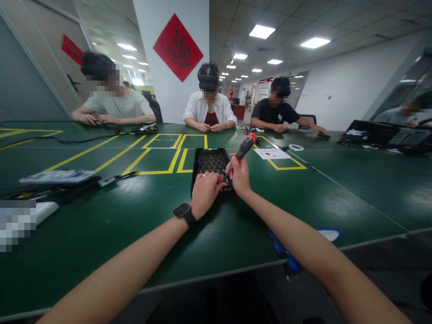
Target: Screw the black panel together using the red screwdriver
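A black tray point(195, 164) with small parts in it lies on the green table in front of me. My right hand point(240, 174) grips a screwdriver point(247, 146) low down, around its shaft and the base of its grey handle with a red end. The handle leans up and to the right, while the shaft points down into the tray's near right area. Over the near part of the tray rests my left hand point(208, 191), fingers bent and thumb and fingertips close together beside the screwdriver's tip. Whatever lies between those fingertips is too small to make out.
Yellow tape point(155, 172) marks the green table point(236, 243). A white paper point(272, 154) and a tape roll point(296, 147) lie beyond my right hand. At left are cables and a flat pack point(58, 176). Several people sit across; a blue-edged object point(278, 243) is under my right forearm.
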A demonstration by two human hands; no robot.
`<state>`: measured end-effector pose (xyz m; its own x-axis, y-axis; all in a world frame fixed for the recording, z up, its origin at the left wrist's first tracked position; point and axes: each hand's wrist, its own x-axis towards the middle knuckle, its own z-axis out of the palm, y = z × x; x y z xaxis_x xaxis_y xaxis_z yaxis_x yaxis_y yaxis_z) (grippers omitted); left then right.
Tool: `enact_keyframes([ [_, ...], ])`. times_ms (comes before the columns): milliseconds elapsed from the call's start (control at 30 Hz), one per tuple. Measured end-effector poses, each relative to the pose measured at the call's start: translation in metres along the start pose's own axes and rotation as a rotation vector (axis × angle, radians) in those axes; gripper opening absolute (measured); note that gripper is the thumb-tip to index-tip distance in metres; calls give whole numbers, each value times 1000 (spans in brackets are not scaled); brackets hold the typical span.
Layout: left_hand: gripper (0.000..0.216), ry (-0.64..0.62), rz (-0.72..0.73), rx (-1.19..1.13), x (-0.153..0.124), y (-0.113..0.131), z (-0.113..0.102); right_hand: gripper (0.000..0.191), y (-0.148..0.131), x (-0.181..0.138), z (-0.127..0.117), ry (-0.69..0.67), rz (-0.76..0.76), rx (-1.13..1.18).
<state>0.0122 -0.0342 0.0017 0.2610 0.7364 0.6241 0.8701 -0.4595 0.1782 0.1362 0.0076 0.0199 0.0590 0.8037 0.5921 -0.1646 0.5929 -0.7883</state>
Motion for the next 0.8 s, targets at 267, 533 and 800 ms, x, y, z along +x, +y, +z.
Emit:
enact_keyframes([
  [267,15,-6,3,-40,0,-3,1,27,2,-2,0,-60,9,34],
  [533,21,34,-133,-151,4,-4,2,27,3,-2,0,-36,-6,-12],
  [800,19,23,-107,-133,3,-4,2,30,1,-3,1,-47,-7,-42],
])
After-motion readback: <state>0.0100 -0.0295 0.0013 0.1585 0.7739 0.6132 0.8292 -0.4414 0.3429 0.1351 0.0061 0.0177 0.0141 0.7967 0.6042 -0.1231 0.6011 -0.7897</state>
